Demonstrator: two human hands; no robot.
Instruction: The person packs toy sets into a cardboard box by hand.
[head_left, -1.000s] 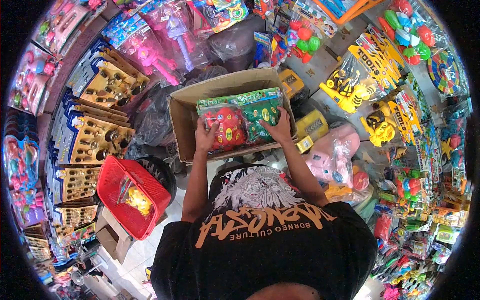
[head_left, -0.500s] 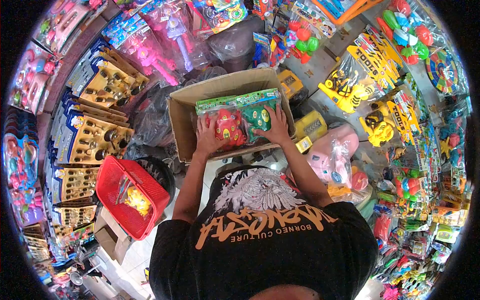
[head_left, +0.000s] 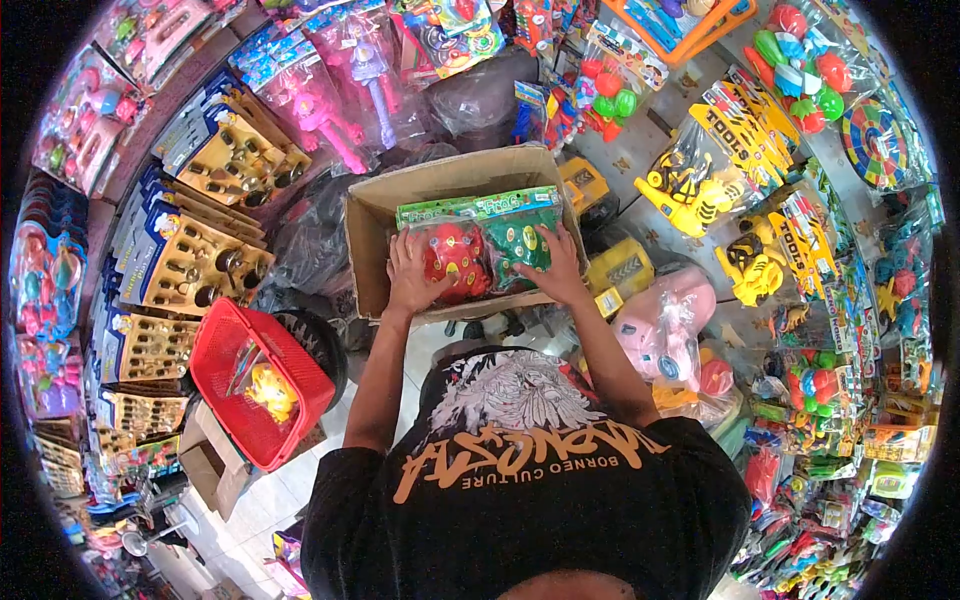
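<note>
Firstly, cardboard box, open, enclosing our grip. Next, frog toy pack, red and green, lying inside it beneath our palms. Then our left hand, fingers spread flat on the red frog; our right hand, likewise pressing the green one.

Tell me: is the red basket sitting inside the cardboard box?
No, the red basket stands on the floor, apart from the cardboard box and to its left in the picture.

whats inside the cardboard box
The cardboard box holds a bagged toy pack with a red and a green toy, under the left hand and right hand. Anything beneath the pack is covered.
</note>
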